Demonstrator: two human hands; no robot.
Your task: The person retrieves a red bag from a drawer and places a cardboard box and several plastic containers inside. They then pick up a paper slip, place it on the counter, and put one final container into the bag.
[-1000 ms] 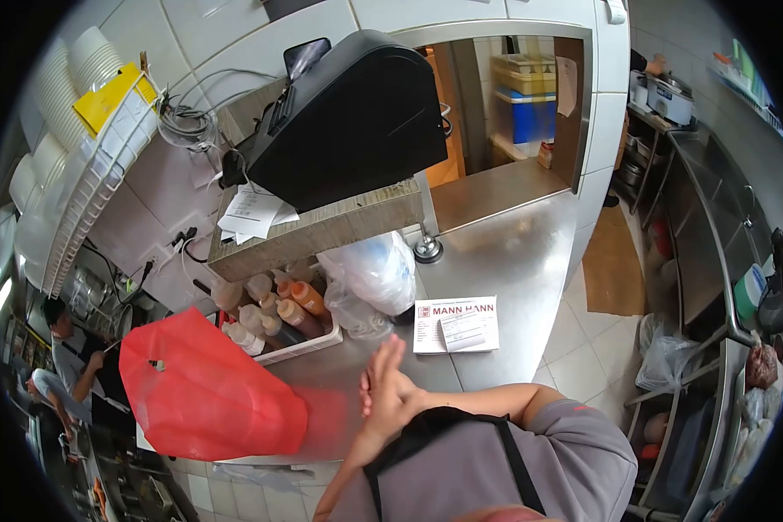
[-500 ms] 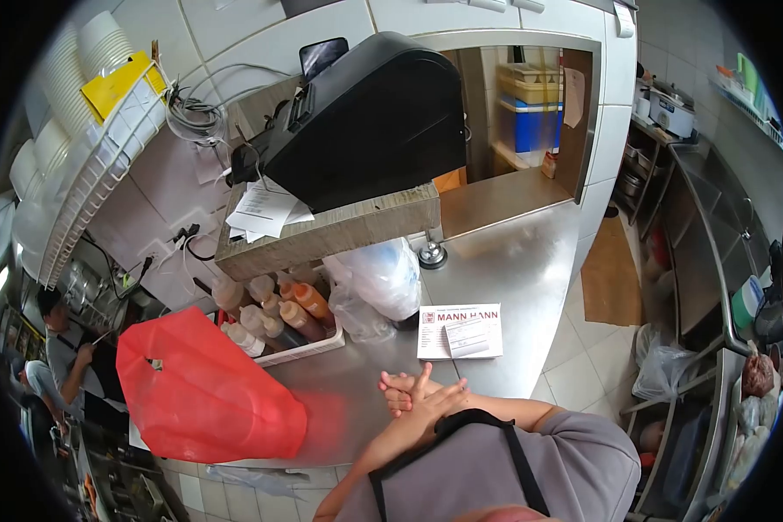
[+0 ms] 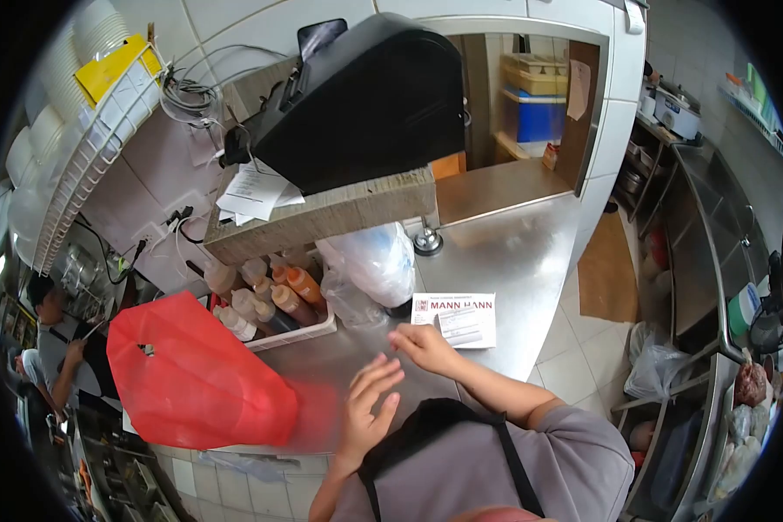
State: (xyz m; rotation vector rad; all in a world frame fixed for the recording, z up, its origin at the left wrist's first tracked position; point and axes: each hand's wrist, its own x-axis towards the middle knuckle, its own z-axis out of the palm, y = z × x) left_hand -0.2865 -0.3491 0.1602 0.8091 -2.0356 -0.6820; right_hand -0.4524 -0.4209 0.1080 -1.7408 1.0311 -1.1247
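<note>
Above the near edge of the steel counter (image 3: 531, 261), my left hand (image 3: 371, 411) is raised with its fingers apart and nothing in it. My right hand (image 3: 426, 348) is just below the printed white pad (image 3: 481, 335), its fingers curled; whether anything is between them is too small to tell. The two hands are apart. A loose slip (image 3: 461, 325) lies on the pad. To the left, a red bag (image 3: 200, 374) stands on the counter beside a white tray (image 3: 294, 337) of squeeze bottles (image 3: 292, 304).
A black machine (image 3: 365, 109) sits on a raised wooden shelf (image 3: 322, 217) with papers (image 3: 257, 191). Below it are plastic bags (image 3: 376, 261) and a metal bell (image 3: 427, 242). A wire rack (image 3: 96, 165) of containers hangs left. A co-worker (image 3: 70, 348) stands far left.
The hands, clasped together before, have come apart; one is now raised to the left, the other is nearer the pad. The whole view has shifted slightly.
</note>
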